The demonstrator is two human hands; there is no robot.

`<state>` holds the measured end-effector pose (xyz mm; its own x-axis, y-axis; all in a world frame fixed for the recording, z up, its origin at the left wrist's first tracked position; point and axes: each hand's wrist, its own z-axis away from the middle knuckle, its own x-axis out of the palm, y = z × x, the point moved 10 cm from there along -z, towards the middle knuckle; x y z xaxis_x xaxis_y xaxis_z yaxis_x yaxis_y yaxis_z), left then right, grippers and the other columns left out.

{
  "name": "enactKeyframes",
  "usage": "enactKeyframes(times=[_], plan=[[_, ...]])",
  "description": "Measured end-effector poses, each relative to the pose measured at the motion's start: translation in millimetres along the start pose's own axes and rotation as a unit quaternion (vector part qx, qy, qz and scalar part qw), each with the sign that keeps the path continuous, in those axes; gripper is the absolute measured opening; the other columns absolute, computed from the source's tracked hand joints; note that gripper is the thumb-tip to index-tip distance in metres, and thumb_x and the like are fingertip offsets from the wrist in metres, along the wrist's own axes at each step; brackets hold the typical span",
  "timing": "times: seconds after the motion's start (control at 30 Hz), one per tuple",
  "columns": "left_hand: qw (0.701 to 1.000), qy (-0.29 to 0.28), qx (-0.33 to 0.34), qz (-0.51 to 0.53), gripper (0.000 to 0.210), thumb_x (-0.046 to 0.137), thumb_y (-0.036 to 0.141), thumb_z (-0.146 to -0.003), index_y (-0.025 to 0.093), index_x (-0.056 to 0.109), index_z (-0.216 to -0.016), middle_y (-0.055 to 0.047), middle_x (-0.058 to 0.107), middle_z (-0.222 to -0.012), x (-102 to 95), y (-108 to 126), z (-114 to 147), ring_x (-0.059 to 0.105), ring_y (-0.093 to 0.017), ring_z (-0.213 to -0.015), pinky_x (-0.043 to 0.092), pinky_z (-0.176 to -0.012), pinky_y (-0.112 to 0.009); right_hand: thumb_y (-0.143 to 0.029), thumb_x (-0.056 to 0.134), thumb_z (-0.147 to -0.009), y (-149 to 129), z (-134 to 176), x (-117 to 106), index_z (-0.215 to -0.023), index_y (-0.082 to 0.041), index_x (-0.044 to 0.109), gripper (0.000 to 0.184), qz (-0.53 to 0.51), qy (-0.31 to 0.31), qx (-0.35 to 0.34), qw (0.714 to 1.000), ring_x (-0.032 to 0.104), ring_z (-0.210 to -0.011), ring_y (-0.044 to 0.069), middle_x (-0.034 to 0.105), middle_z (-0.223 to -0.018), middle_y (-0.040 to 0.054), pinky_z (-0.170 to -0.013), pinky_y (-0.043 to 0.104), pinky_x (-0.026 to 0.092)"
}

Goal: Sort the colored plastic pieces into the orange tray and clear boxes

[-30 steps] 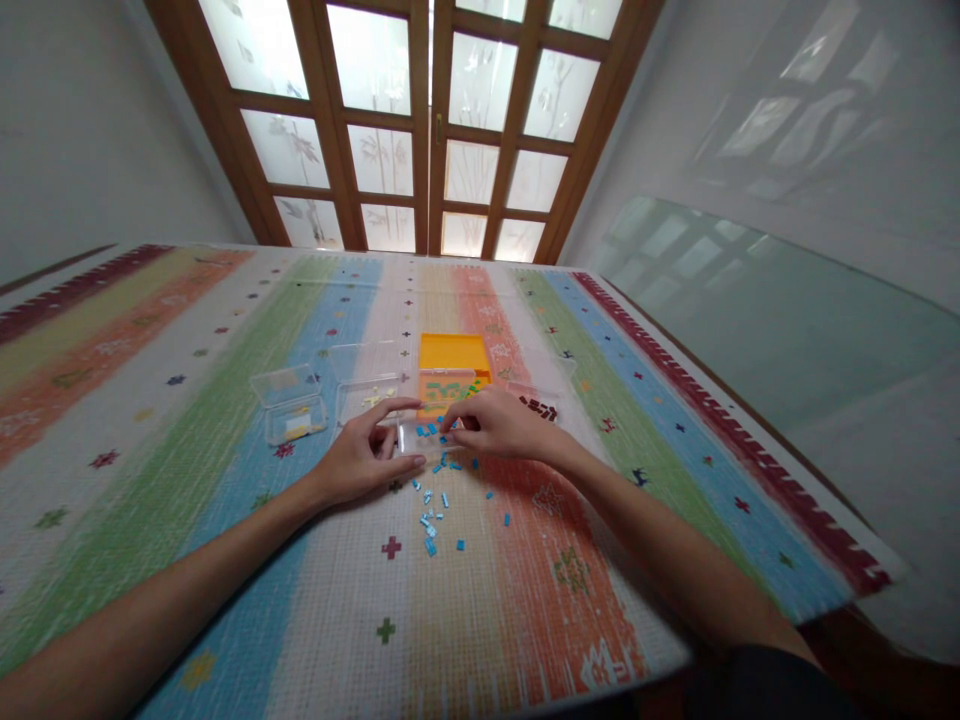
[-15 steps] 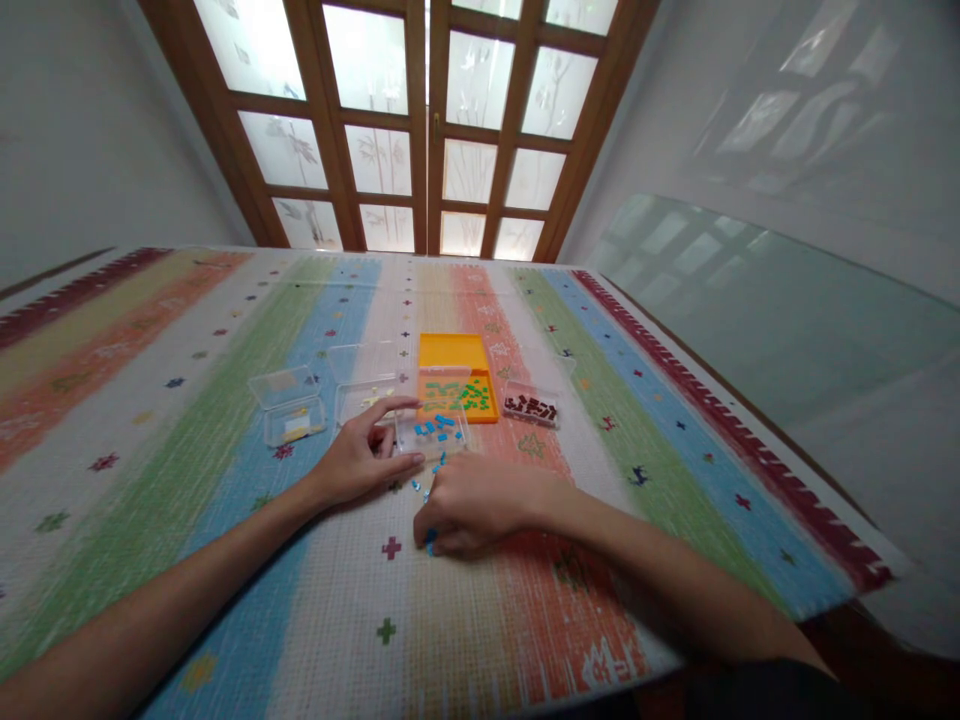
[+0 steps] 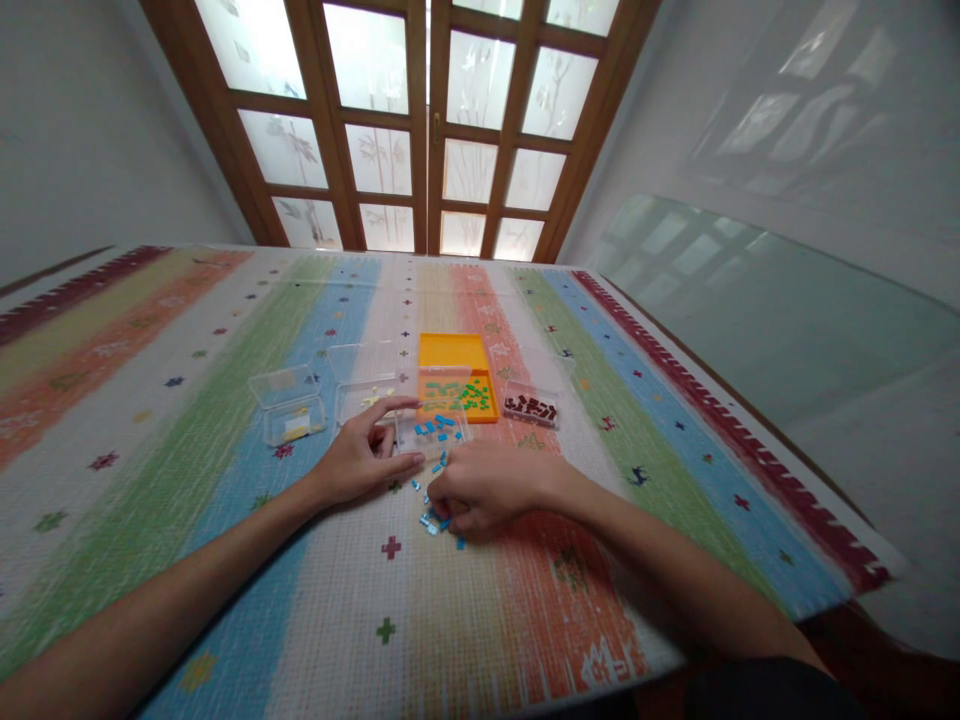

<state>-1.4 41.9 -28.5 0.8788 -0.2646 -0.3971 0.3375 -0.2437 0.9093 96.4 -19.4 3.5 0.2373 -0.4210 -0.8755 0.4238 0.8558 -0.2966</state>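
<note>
A clear plastic box (image 3: pixel 409 438) with several small blue bricks (image 3: pixel 437 428) in it stands on the striped tablecloth. My left hand (image 3: pixel 366 445) is at its left side, thumb by the near edge and index finger stretched along the far edge, gripping the box. Just in front of the box, my right hand (image 3: pixel 484 488) is closed, its fingers curled down over the cloth. Loose blue bricks (image 3: pixel 430 524) lie by its fingertips, and one touches them; whether anything is pinched inside is hidden. Other blue pieces (image 3: pixel 439 462) lie between my hands.
An open orange case (image 3: pixel 454 350) with green pieces (image 3: pixel 475 395) stands behind the clear box. To its right is a clear box of dark brown pieces (image 3: pixel 531 408). Two open clear boxes stand left, one with pale yellow pieces (image 3: pixel 373 397), another with yellowish pieces (image 3: pixel 300 428).
My right hand has moved slightly away from me and to the right, uncovering loose blue bricks on the cloth. My left hand and the clear box have stayed in place.
</note>
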Motion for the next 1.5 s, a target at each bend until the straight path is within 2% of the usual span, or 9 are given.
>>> enactKeyframes(times=[0.1, 0.33, 0.5, 0.7, 0.97, 1.1, 1.23, 1.5], plan=[[1.0, -0.002, 0.0, 0.001, 0.07, 0.081, 0.041, -0.081, 0.013, 0.054, -0.14, 0.014, 0.04, -0.051, 0.5, -1.7, -0.1, 0.036, -0.009, -0.046, 0.026, -0.046, -0.018, -0.017, 0.072, -0.088, 7.5, -0.5, -0.3, -0.095, -0.016, 0.079, 0.01, -0.009, 0.005, 0.021, 1.0, 0.053, -0.065, 0.015, 0.074, -0.081, 0.0029, -0.058, 0.029, 0.03], [1.0, -0.003, -0.009, 0.007, 0.069, 0.08, 0.04, -0.082, 0.014, 0.053, -0.14, 0.013, 0.042, -0.053, 1.6, -3.2, 0.0, 0.038, -0.008, -0.047, 0.027, -0.047, -0.018, -0.023, 0.078, -0.087, 7.0, -4.6, 10.1, -0.096, -0.016, 0.077, 0.011, -0.028, -0.023, 0.001, 0.999, 0.054, -0.069, 0.014, 0.073, -0.083, 0.0013, -0.059, 0.027, 0.031], [1.0, -0.004, -0.014, 0.011, 0.069, 0.079, 0.039, -0.081, 0.014, 0.053, -0.14, 0.014, 0.04, -0.054, 1.6, -3.8, 0.3, 0.037, -0.008, -0.047, 0.027, -0.047, -0.017, -0.025, 0.069, -0.092, 4.2, -5.6, 11.4, -0.094, -0.016, 0.077, 0.012, -0.037, -0.027, -0.02, 0.999, 0.053, -0.068, 0.014, 0.072, -0.082, 0.0019, -0.059, 0.027, 0.031], [1.0, -0.001, -0.017, 0.005, 0.071, 0.08, 0.04, -0.08, 0.015, 0.053, -0.141, 0.013, 0.042, -0.053, 0.9, -5.9, 0.0, 0.039, -0.009, -0.047, 0.027, -0.047, -0.018, -0.023, 0.068, -0.09, 1.6, -6.6, 14.2, -0.09, -0.016, 0.077, 0.011, -0.029, -0.025, -0.017, 0.999, 0.051, -0.065, 0.014, 0.073, -0.082, 0.0023, -0.059, 0.028, 0.03], [1.0, 0.004, 0.006, 0.001, 0.068, 0.08, 0.04, -0.082, 0.016, 0.054, -0.14, 0.014, 0.04, -0.054, 0.0, -5.6, -0.2, 0.037, -0.008, -0.046, 0.025, -0.047, -0.018, -0.02, 0.069, -0.089, 4.4, -4.5, 9.9, -0.101, -0.017, 0.078, 0.015, -0.018, -0.017, 0.015, 1.0, 0.056, -0.069, 0.015, 0.076, -0.088, 0.0034, -0.059, 0.028, 0.031], [1.0, 0.002, 0.0, 0.008, 0.069, 0.081, 0.04, -0.081, 0.016, 0.054, -0.14, 0.013, 0.043, -0.053, 0.6, -8.0, -0.3, 0.039, -0.008, -0.045, 0.027, -0.047, -0.018, -0.027, 0.071, -0.092, -0.3, -6.5, 7.4, -0.103, -0.018, 0.08, 0.017, -0.01, 0.002, 0.012, 1.0, 0.058, -0.07, 0.015, 0.077, -0.089, 0.0042, -0.06, 0.029, 0.031], [1.0, -0.005, -0.009, 0.011, 0.069, 0.08, 0.04, -0.082, 0.016, 0.053, -0.141, 0.012, 0.045, -0.054, 1.7, -7.4, 0.2, 0.041, -0.009, -0.046, 0.027, -0.047, -0.018, -0.039, 0.072, -0.094, -1.0, -9.5, 5.7, -0.106, -0.016, 0.081, 0.027, 0.01, 0.025, 0.042, 0.999, 0.062, -0.073, 0.018, 0.079, -0.092, 0.0081, -0.061, 0.03, 0.033], [1.0, -0.004, -0.001, 0.005, 0.066, 0.079, 0.038, -0.082, 0.016, 0.053, -0.14, 0.013, 0.041, -0.055, 1.6, -5.7, 0.0, 0.04, -0.009, -0.046, 0.026, -0.047, -0.018, -0.023, 0.064, -0.093, -3.5, -8.2, 6.1, -0.105, -0.015, 0.081, 0.023, 0.046, 0.02, 0.043, 0.998, 0.064, -0.073, 0.019, 0.08, -0.095, 0.0115, -0.06, 0.031, 0.035]])
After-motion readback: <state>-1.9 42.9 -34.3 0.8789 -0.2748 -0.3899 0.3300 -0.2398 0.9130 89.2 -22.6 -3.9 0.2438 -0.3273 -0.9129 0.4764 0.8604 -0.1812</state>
